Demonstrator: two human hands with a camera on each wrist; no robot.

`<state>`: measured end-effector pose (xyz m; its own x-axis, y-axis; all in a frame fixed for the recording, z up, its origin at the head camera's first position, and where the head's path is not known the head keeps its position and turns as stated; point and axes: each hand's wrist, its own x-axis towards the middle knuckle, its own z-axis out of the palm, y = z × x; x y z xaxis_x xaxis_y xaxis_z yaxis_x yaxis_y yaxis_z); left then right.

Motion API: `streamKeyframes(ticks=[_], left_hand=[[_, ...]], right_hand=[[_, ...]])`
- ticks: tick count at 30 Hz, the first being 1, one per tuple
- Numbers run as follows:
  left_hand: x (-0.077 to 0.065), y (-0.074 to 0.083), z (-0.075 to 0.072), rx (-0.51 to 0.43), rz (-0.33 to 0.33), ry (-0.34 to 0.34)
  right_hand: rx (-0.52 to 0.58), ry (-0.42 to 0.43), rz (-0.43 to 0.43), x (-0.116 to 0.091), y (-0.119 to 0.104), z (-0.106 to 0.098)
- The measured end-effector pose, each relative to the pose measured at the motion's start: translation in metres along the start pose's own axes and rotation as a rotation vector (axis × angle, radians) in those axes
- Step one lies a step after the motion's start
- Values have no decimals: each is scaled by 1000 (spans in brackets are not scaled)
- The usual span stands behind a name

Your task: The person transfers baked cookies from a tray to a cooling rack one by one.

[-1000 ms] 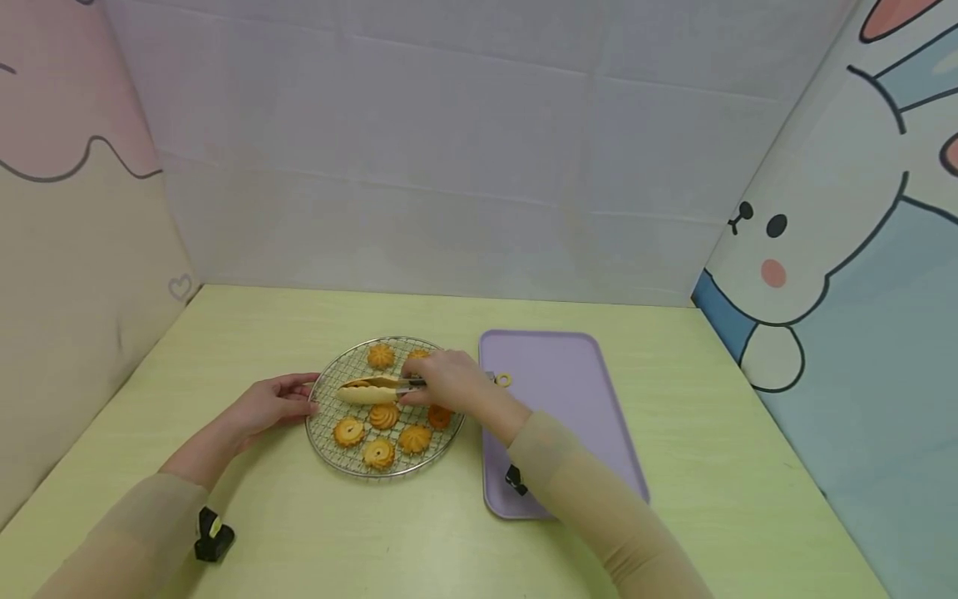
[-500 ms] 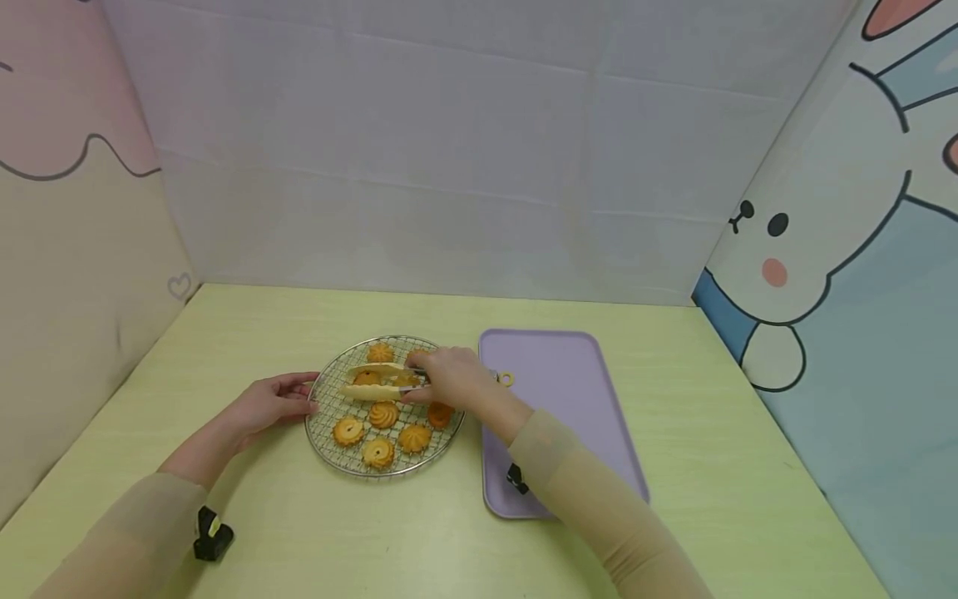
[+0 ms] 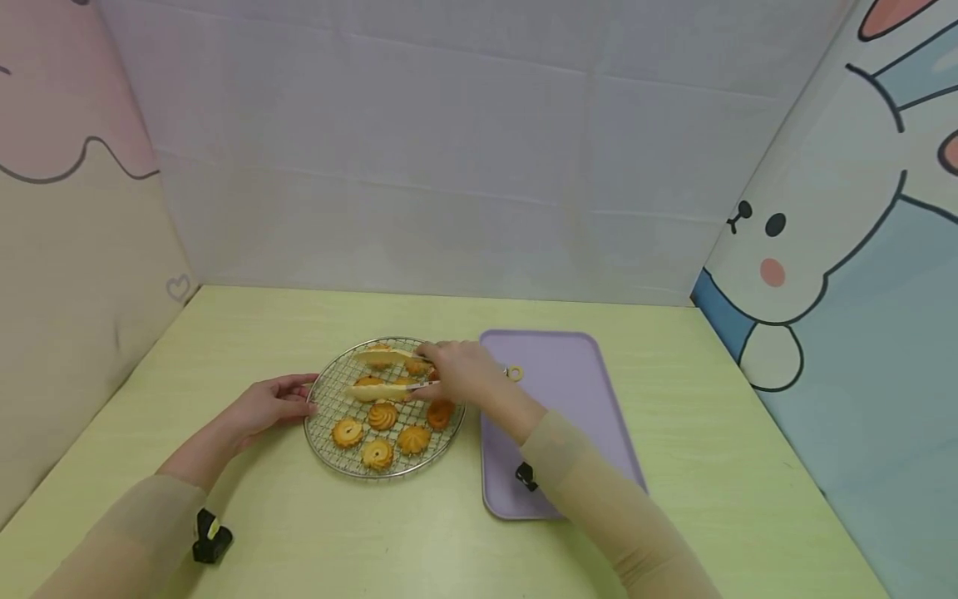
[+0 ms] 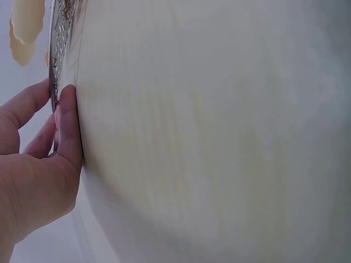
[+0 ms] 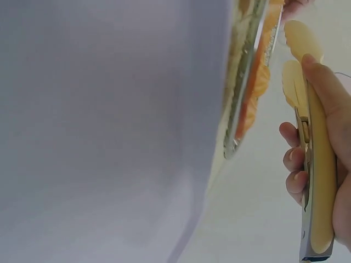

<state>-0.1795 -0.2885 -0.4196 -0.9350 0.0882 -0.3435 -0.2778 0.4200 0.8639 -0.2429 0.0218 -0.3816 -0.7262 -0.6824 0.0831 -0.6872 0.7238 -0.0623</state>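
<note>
A round wire rack (image 3: 400, 472) lies on the table with several golden piped cookies (image 3: 382, 416) spread over it. My left hand (image 3: 273, 403) pinches the rack's left rim, its fingers on both faces of the edge in the left wrist view. In my right hand (image 3: 467, 378) is a pair of tongs (image 5: 321, 181) with cream tips and a yellow handle. The tong tips (image 3: 377, 391) stand spread apart, close over the cookies at the rack's back half, with nothing gripped between them. The right hand hides part of the rack's right back edge.
A purple rectangular tray (image 3: 554, 391) lies just right of the rack, partly under the right forearm. A white wall panel (image 3: 449, 166) rises behind the table (image 3: 718, 457), with printed panels on both sides.
The tongs have opened from nearly together to spread wide, and the right hand has shifted slightly right and back. Cookies beneath the tips have come into view. The left hand has stayed put.
</note>
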Motion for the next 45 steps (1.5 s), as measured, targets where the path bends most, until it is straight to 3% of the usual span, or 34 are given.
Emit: streamKeyframes(ticks=[11, 30, 45], left_hand=[[0, 0, 0, 8, -7, 3], [2, -3, 1, 30, 0, 10], [1, -1, 0, 40, -1, 12]], right_hand=[[23, 26, 6, -20, 18, -24], [6, 193, -18, -68, 55, -61], [0, 273, 66, -112, 97, -74]])
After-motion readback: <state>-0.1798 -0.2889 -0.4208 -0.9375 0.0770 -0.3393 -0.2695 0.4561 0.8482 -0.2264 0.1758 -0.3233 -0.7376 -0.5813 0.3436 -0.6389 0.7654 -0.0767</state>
